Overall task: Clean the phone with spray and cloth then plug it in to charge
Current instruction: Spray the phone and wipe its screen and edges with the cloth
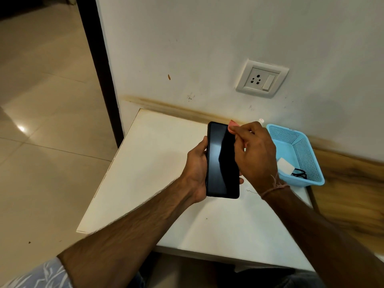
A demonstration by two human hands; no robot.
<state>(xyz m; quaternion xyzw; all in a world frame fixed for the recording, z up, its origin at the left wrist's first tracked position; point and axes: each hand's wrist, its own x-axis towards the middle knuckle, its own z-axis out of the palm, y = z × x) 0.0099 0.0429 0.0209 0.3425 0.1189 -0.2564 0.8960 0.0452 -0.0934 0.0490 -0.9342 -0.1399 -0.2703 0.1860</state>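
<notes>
Pale floor tiles (41,100) fill the left side, ending at a dark door frame (97,59). Just right of it a white table (145,163) stands against the wall. Above the table the left grip (196,169) is closed round the left edge of a black smartphone (222,163). The phone is held off the table, long side running away from the person, its dark screen up and catching a pale reflection. At the phone's far right corner a bit of pink cloth (232,123) shows. The right grip (255,154) pinches it in curled fingers and presses it to the screen's right side. A thread band (274,187) circles that wrist. On the wall above is a white socket with a switch (262,81). A small white cap (261,120) peeks past the knuckles, the rest of it hidden. Further right a light blue perforated basket (311,154) sits on the table by the wall. It holds a white charger block (285,166) and a black cable (299,173). A wood-grain panel (349,183) lies beyond.
</notes>
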